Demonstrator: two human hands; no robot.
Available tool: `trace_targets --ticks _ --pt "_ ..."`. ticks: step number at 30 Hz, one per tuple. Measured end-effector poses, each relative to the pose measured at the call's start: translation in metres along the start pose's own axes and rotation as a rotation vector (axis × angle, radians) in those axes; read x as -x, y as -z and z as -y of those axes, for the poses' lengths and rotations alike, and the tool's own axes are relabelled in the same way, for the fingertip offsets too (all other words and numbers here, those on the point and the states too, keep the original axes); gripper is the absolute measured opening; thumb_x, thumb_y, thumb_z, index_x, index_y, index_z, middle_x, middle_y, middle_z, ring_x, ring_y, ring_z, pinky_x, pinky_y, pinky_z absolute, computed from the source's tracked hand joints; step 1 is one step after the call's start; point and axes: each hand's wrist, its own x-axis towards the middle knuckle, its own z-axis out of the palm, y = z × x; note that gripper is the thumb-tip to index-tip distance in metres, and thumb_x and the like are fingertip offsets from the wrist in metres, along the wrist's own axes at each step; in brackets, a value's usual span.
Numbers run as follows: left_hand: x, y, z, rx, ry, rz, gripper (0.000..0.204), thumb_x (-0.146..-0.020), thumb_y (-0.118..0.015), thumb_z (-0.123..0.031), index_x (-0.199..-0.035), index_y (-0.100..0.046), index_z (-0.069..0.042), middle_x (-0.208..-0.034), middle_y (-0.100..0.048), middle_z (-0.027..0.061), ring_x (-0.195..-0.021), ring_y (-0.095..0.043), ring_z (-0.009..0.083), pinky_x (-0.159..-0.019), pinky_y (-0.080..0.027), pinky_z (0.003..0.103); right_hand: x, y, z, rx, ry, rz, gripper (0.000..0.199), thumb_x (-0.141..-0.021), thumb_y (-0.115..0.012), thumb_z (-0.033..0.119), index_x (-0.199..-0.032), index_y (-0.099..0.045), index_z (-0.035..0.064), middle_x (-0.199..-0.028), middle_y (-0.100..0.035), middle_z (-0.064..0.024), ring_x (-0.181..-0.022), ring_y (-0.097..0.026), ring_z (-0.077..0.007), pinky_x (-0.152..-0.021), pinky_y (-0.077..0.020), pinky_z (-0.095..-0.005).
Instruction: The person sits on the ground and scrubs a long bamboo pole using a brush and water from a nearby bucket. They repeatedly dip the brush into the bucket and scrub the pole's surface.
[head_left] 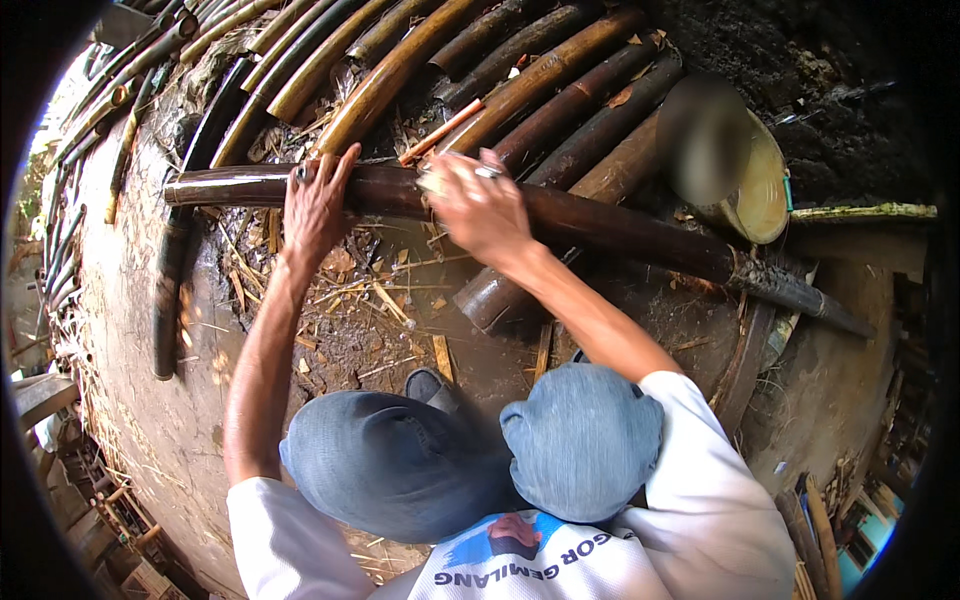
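A long, dark brown, wet bamboo pole [620,225] lies crosswise before my knees, its right part sloping down toward the right. My left hand [318,205] grips it left of the middle, fingers curled over the top. My right hand [485,205], slightly smeared by motion, bends over the pole's middle. Something small and pale shows under its fingertips, too blurred and covered to name. Below the right hand, the cut end of another brown pole [490,300] juts out from under the long one.
Several brown bamboo poles [400,75] lie side by side beyond. A pale-rimmed round container [768,195] stands at the right, partly blurred. A dark pole [172,300] points toward me at left. Wood chips [385,300] litter the muddy ground. More poles [120,100] are stacked at far left.
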Motion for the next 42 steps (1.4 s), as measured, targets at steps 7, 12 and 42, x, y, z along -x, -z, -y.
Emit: trace_targets --ticks 7,12,42 --pt "-0.009 0.007 0.029 0.283 -0.180 0.145 0.084 -0.056 -0.098 -0.025 -0.129 -0.060 -0.012 -0.116 -0.063 0.0104 -0.115 -0.066 0.0346 -0.096 -0.048 0.050 0.170 0.192 -0.183 0.318 -0.538 0.140 0.026 -0.103 -0.062 0.022 -0.124 -0.072 0.0091 -0.122 -0.073 -0.0119 -0.107 -0.071 -0.0377 -0.095 -0.0581 -0.0515" --pt "-0.005 0.008 0.017 0.224 -0.099 0.129 0.091 -0.055 -0.099 -0.022 -0.136 -0.058 -0.012 -0.124 -0.065 0.0094 -0.116 -0.067 0.0345 -0.100 -0.048 0.049 0.051 0.070 -0.045 0.053 -0.172 -0.085 0.040 -0.097 -0.070 0.044 -0.118 -0.074 0.0107 -0.112 -0.074 -0.0136 -0.107 -0.073 -0.0365 -0.082 -0.0637 -0.0468" --pt "0.032 -0.034 -0.011 0.156 0.010 -0.415 0.073 -0.068 -0.079 0.003 -0.138 -0.060 -0.009 -0.138 -0.062 0.0101 -0.138 -0.055 0.0313 -0.122 -0.037 0.052 0.089 0.117 -0.089 0.053 -0.261 0.278 0.034 -0.108 -0.057 0.028 -0.133 -0.072 0.0088 -0.128 -0.075 -0.0118 -0.108 -0.075 -0.0336 -0.092 -0.0610 -0.0476"
